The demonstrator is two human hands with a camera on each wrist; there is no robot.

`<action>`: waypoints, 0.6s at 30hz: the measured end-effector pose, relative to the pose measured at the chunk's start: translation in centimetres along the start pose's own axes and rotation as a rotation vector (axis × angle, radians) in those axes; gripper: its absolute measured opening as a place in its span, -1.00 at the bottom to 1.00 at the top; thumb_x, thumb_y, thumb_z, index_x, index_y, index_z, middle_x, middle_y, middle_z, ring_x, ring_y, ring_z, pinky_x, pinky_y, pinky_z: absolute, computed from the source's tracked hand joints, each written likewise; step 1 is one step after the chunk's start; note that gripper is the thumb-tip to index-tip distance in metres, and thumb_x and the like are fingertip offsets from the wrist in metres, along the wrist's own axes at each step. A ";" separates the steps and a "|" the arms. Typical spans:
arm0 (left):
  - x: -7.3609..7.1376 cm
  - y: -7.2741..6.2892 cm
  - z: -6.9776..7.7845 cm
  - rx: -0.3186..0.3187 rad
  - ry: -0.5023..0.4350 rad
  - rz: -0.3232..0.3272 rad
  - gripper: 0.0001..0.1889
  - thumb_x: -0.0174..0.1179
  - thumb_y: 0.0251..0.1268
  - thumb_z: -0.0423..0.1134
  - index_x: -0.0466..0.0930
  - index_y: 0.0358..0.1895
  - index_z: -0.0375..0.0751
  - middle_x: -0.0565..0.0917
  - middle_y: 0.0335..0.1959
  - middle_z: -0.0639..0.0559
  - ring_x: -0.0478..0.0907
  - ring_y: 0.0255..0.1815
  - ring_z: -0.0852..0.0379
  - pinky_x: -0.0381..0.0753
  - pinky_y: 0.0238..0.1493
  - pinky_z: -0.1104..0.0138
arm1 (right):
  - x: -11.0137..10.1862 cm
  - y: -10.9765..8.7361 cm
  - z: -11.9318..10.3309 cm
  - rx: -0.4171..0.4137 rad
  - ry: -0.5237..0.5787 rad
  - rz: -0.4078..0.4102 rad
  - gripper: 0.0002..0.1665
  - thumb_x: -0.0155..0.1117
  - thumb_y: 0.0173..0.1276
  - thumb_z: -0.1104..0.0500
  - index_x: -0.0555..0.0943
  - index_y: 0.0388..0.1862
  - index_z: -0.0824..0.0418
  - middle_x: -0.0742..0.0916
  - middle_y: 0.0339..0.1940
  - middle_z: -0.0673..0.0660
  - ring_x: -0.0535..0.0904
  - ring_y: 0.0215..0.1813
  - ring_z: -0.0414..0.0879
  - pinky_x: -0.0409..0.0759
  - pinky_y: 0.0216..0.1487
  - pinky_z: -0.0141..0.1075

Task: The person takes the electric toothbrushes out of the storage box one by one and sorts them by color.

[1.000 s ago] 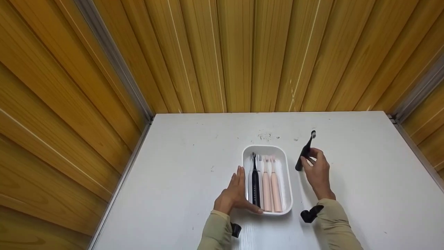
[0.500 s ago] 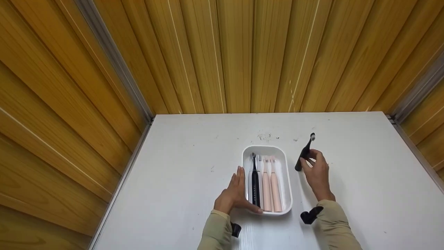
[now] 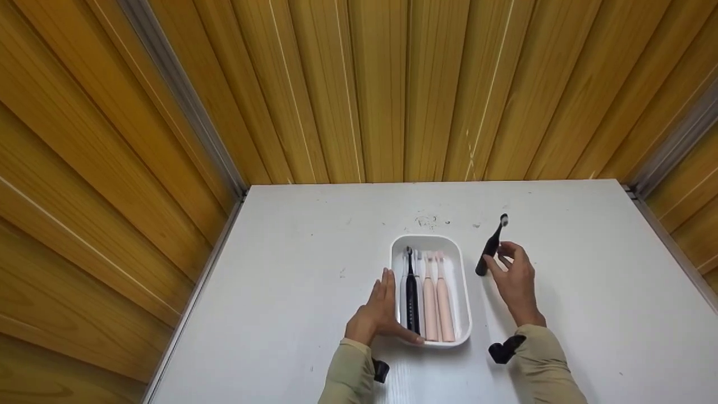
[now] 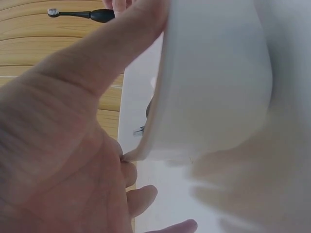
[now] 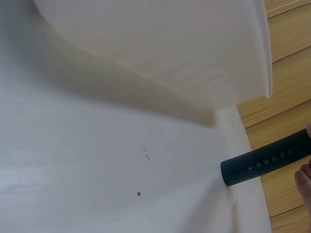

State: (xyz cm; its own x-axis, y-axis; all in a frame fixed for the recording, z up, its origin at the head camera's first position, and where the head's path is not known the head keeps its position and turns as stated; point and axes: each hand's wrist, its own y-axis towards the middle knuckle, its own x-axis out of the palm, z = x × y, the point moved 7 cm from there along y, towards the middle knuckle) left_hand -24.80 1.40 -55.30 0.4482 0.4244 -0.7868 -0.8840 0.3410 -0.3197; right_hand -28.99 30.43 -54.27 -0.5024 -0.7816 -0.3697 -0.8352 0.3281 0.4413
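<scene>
In the head view, a white rectangular tray [image 3: 461, 331] holds several electric toothbrushes lying side by side. A black toothbrush [image 3: 412, 303] lies toward its left, and two pink toothbrushes [image 3: 430, 308] fill the middle; pale ones partly show beside the black one. My left hand [image 3: 377, 320] rests at the tray's near left corner, fingers straight along the side and thumb over the near rim. To the right of the tray, my right hand [image 3: 513, 275] pinches another black electric toothbrush [image 3: 489, 252] by its handle, brush head up and tilted. The right wrist view shows buttons along its handle [image 5: 267, 158].
The white tabletop [image 3: 291, 280] bears small dark marks [image 3: 426, 221] behind the tray. Yellow wood-patterned panels [image 3: 381, 90] rise at the back and sides, with metal posts [image 3: 190, 95] at the corners. Black wrist cameras [image 3: 505, 349] sit under both sleeves.
The toothbrush in my right hand has dipped slightly and shifted a little left. My left hand and the tray stay in place.
</scene>
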 end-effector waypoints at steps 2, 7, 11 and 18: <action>0.0 0.0 0.0 0.000 -0.002 0.000 0.57 0.58 -0.52 0.28 -0.38 0.54 -0.20 -0.28 0.59 -0.08 -0.20 0.58 -0.12 0.24 0.42 0.01 | -0.1 -0.1 0.0 -0.004 0.003 0.008 -0.45 0.41 0.14 0.37 0.42 0.08 0.49 0.60 -0.05 0.36 0.58 0.04 0.14 0.51 0.03 -0.61; -0.2 -0.2 0.1 0.000 -0.011 0.001 0.57 0.59 -0.52 0.26 -0.37 0.54 -0.21 -0.27 0.59 -0.09 -0.19 0.58 -0.12 0.21 0.44 0.02 | -0.5 -0.2 -0.2 0.003 -0.008 0.013 -0.46 0.40 0.16 0.34 0.42 0.09 0.49 0.60 -0.05 0.35 0.58 0.04 0.15 0.51 0.04 -0.59; -0.2 -0.3 0.1 0.007 -0.009 0.005 0.57 0.59 -0.52 0.26 -0.37 0.54 -0.22 -0.26 0.58 -0.10 -0.19 0.58 -0.13 0.21 0.44 0.03 | -1.2 -0.5 -0.7 -0.008 -0.014 0.043 -0.46 0.41 0.15 0.36 0.43 0.08 0.47 0.61 -0.07 0.31 0.58 0.01 0.08 0.54 0.04 -0.57; -0.1 -0.2 0.1 0.008 -0.006 -0.001 0.57 0.58 -0.52 0.28 -0.38 0.54 -0.21 -0.28 0.58 -0.11 -0.21 0.58 -0.13 0.18 0.46 0.04 | -2.3 -1.0 -1.8 -0.042 0.035 0.103 -0.47 0.41 0.11 0.42 0.45 0.07 0.49 0.63 -0.09 0.30 0.56 -0.04 -0.21 0.56 0.03 -0.55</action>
State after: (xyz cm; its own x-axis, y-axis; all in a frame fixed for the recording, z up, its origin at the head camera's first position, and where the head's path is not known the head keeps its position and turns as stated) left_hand -24.68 1.37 -55.10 0.4496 0.4292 -0.7834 -0.8827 0.3479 -0.3159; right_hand -26.59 30.96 -52.42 -0.5765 -0.7632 -0.2918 -0.7690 0.3862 0.5094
